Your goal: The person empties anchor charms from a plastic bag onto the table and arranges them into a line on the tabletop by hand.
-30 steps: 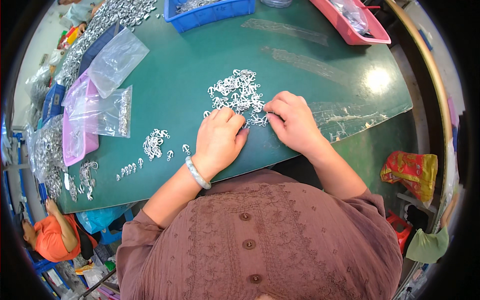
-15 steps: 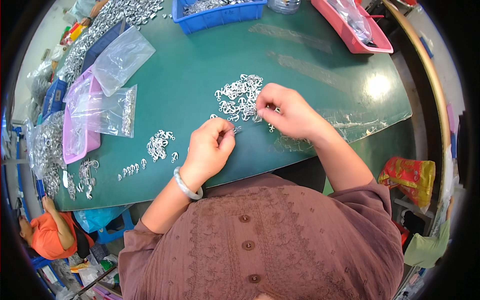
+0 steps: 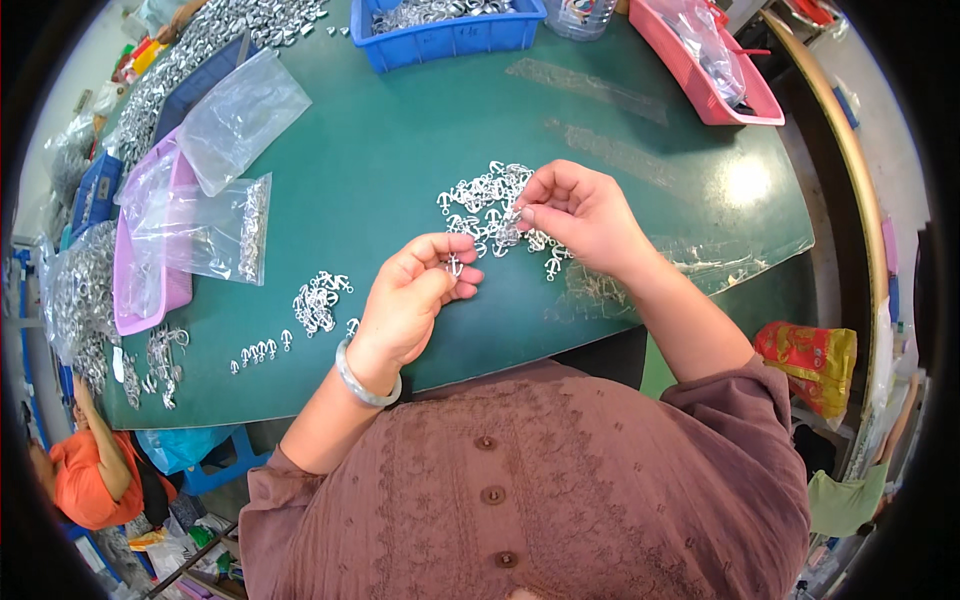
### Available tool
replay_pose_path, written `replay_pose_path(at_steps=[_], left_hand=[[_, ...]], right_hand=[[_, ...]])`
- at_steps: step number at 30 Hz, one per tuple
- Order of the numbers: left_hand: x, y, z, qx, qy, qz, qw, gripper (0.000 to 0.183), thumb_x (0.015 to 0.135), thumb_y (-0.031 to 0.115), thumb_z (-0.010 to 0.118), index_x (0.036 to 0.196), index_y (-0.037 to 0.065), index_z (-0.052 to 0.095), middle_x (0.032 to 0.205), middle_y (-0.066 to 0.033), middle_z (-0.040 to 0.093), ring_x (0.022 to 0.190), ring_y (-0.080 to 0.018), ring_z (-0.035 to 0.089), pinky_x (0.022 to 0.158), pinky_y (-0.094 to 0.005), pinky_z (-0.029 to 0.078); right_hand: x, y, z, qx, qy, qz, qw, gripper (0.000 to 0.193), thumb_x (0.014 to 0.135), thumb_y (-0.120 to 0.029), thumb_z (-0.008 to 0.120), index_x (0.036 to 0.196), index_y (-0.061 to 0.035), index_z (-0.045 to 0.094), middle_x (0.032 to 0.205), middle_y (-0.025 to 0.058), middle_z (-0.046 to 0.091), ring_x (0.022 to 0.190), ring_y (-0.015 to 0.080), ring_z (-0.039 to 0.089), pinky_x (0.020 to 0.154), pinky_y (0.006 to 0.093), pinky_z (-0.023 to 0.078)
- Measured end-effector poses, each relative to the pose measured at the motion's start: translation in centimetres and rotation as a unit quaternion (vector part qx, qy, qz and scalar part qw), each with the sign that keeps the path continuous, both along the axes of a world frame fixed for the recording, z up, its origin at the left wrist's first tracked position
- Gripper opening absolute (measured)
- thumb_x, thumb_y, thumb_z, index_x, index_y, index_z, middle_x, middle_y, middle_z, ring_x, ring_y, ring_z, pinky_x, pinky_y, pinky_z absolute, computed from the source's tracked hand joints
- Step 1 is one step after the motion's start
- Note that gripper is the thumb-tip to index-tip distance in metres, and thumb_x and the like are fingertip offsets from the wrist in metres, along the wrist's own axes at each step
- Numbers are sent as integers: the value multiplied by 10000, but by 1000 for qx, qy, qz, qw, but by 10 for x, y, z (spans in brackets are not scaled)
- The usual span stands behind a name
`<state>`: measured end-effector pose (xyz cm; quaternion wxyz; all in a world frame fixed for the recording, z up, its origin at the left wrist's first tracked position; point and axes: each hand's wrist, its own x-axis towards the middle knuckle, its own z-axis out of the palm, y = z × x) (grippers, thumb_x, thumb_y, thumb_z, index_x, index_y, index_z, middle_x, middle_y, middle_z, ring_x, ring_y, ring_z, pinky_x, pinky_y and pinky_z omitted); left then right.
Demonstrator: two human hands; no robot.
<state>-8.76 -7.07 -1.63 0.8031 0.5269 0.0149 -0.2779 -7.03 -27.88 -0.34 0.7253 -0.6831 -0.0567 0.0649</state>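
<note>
My left hand [image 3: 402, 302], with a pale bangle [image 3: 362, 378] at the wrist, is half closed and turned up. A silver anchor charm [image 3: 455, 266] shows between its thumb and fingers. At the right edge of a loose pile of anchor charms [image 3: 485, 195], my right hand [image 3: 582, 215] pinches with thumb and forefinger. A small silvery piece shows at those fingertips, most likely one of the charms. Left of my left hand lies a smaller heap of anchor charms [image 3: 317, 302], with a short row of charms [image 3: 262, 350] in front of it.
On the green table [image 3: 400, 130] stand a blue bin [image 3: 455, 42] of metal pieces, a pink basket [image 3: 745, 112] and a purple tray [image 3: 178, 290] under clear plastic bags [image 3: 245, 120]. Silver pieces [image 3: 170, 90] spread at the far left. A person in orange [image 3: 95, 480] sits at left.
My left hand has turned up and its fingers have loosened, bringing a charm into sight. The right hand stays by the pile, still pinching. The whole view has shifted slightly.
</note>
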Motion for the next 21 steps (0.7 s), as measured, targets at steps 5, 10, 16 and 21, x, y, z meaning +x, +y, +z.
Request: replay_pose_path(at_steps=[5,10,16,21], left_hand=[[5,-12,6,43,-33,-36,998,201,837,105,556,1014,14,523,871,-31,568,707,-76,519,626,-191,408],[7,-10,2,72,-67,-22,995,108,842,105,553,914,25,555,782,-17,567,645,-67,509,580,-186,399],[8,-2,2,5,-5,1,1000,132,847,39,497,967,11,540,852,-48,572,723,-109,543,652,-216,439],[4,3,5,-11,21,1,1000,257,826,-29,461,1082,-19,477,1001,-97,554,888,-172,569,814,-272,467]], right_hand=[[-8,19,-7,64,63,2,996,73,767,50,558,829,15,539,746,46,579,685,106,579,642,228,481],[-11,26,-3,34,76,9,996,85,771,38,557,852,18,541,735,39,580,652,97,565,610,222,469],[23,11,13,-62,60,96,992,176,771,-13,584,943,4,548,743,33,588,610,91,561,565,212,460],[125,6,59,-106,-53,-35,992,202,754,-101,617,929,-15,565,758,51,601,633,120,575,581,253,461]])
